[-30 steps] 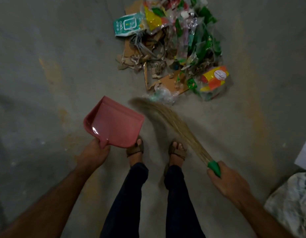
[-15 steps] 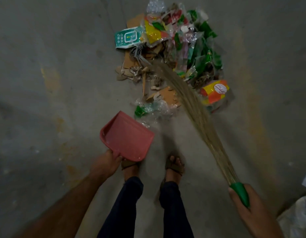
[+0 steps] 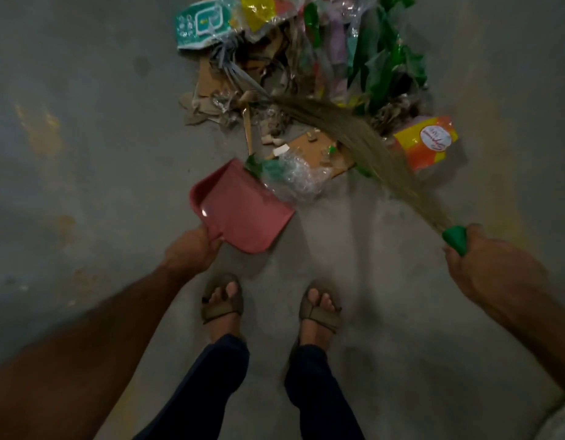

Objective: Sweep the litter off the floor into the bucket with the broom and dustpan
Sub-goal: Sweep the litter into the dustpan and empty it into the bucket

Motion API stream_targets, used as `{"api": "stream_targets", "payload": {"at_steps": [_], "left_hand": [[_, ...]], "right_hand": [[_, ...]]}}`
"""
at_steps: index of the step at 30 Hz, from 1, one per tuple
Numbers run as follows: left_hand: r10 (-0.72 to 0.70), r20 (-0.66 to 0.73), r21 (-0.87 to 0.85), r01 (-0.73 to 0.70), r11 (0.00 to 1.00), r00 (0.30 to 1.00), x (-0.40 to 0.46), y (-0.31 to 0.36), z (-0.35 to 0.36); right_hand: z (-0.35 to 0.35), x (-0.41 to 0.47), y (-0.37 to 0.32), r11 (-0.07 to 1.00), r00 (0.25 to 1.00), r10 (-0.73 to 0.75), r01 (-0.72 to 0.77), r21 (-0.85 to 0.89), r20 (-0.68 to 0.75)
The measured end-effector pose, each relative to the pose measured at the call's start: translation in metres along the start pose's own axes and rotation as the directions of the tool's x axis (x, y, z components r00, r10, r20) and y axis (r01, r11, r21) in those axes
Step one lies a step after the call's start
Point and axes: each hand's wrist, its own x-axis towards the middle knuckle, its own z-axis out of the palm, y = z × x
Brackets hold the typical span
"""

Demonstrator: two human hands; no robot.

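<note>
A pile of litter (image 3: 309, 74) lies on the grey floor ahead: wrappers, cardboard scraps, green plastic and a teal packet (image 3: 201, 25). My left hand (image 3: 192, 252) grips the handle of a pink dustpan (image 3: 243, 208), whose front lip touches a clear plastic bag (image 3: 293, 179) at the pile's near edge. My right hand (image 3: 484, 262) grips the green handle (image 3: 455, 238) of a straw broom (image 3: 363, 141). Its bristles stretch up and left across the litter. No bucket shows.
My two feet in brown sandals (image 3: 222, 300) (image 3: 320, 309) stand just behind the dustpan. A yellow and orange packet (image 3: 428, 144) lies at the pile's right edge. A pale object (image 3: 560, 420) peeks in at the bottom right corner. Bare concrete floor (image 3: 84, 154) spreads to the left.
The dustpan has moved forward until its lip meets the clear plastic bag. The broom swung from in front of my feet out over the pile. The view has come closer to the litter.
</note>
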Motion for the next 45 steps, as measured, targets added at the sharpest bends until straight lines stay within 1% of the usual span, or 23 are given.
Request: {"api": "stream_targets", "payload": {"at_steps": [3, 6, 8, 10, 13, 16, 20, 21, 23, 26, 28, 30, 32, 34, 36, 38, 42, 44, 45], "left_hand": [[0.058, -0.014, -0.027, -0.058, 0.998, 0.998, 0.03, 0.025, -0.014], [0.083, 0.019, -0.068, -0.081, 0.994, 0.996, 0.056, 0.051, -0.023], [0.07, 0.044, -0.118, -0.064, 0.991, 0.997, 0.064, 0.062, -0.024], [0.048, 0.058, -0.179, -0.037, 0.983, 0.997, 0.064, 0.066, -0.019], [0.004, 0.074, -0.253, 0.015, 0.967, 0.997, 0.056, 0.066, -0.011], [-0.008, 0.068, -0.302, 0.028, 0.953, 0.998, 0.051, 0.064, -0.005], [-0.012, 0.05, -0.375, 0.03, 0.926, 0.999, 0.051, 0.064, -0.001], [0.001, 0.034, -0.383, 0.012, 0.924, 0.999, 0.052, 0.065, -0.001], [0.012, 0.022, -0.371, -0.003, 0.929, 1.0, 0.056, 0.068, -0.001], [0.015, 0.047, -0.35, 0.002, 0.937, 0.999, 0.066, 0.076, -0.001], [0.018, 0.057, -0.361, 0.003, 0.933, 0.998, 0.07, 0.08, -0.004], [0.026, 0.054, -0.375, -0.004, 0.927, 0.998, 0.071, 0.082, -0.006], [0.011, 0.048, -0.387, 0.009, 0.922, 0.999, 0.067, 0.08, -0.005], [0.002, 0.039, -0.423, 0.014, 0.906, 0.999, 0.06, 0.074, -0.003], [0.001, 0.036, -0.449, 0.015, 0.893, 0.999, 0.055, 0.067, 0.0], [-0.014, 0.024, -0.438, 0.023, 0.899, 1.0, 0.051, 0.061, 0.0], [-0.026, 0.025, -0.421, 0.034, 0.907, 0.999, 0.053, 0.051, 0.001], [-0.031, 0.019, -0.415, 0.036, 0.909, 0.999, 0.057, 0.051, -0.001], [-0.027, 0.017, -0.413, 0.032, 0.91, 0.999, 0.059, 0.051, -0.002]], "right_hand": [[0.003, -0.006, 0.001, 0.997, 0.991, -0.062, 0.067, -0.039, 0.115], [0.013, -0.025, -0.002, 0.986, 0.973, -0.151, 0.162, -0.051, 0.175], [0.021, -0.037, 0.001, 0.975, 0.961, -0.221, 0.211, 0.075, 0.165], [0.026, -0.049, 0.008, 0.951, 0.955, -0.259, 0.226, 0.213, 0.147], [0.028, -0.069, 0.025, 0.948, 0.975, -0.207, 0.178, 0.264, 0.086], [0.021, -0.083, 0.04, 0.941, 0.991, -0.127, 0.11, 0.32, 0.034], [0.012, -0.07, 0.038, 0.949, 0.999, -0.03, 0.035, 0.313, -0.02], [0.012, -0.06, 0.034, 0.951, 1.0, -0.009, 0.012, 0.308, -0.011], [0.013, -0.037, 0.026, 0.97, 0.998, -0.007, -0.009, 0.241, 0.064], [0.015, -0.022, 0.015, 0.994, 0.979, -0.086, 0.072, 0.078, 0.187], [0.014, -0.031, 0.011, 0.987, 0.967, -0.161, 0.154, 0.05, 0.198], [0.013, -0.048, 0.011, 0.972, 0.956, -0.226, 0.208, 0.111, 0.188], [0.012, -0.069, 0.016, 0.953, 0.95, -0.258, 0.221, 0.208, 0.174], [0.01, -0.087, 0.025, 0.94, 0.959, -0.238, 0.188, 0.285, 0.152], [0.006, -0.1, 0.037, 0.933, 0.978, -0.183, 0.142, 0.329, 0.096], [0.002, -0.105, 0.045, 0.923, 0.991, -0.13, 0.108, 0.368, 0.035], [-0.001, -0.084, 0.043, 0.942, 0.996, -0.073, 0.083, 0.326, -0.042], [-0.003, -0.06, 0.034, 0.945, 0.995, -0.076, 0.095, 0.312, -0.07], [-0.004, -0.048, 0.029, 0.95, 0.995, -0.083, 0.097, 0.296, -0.059]]}}
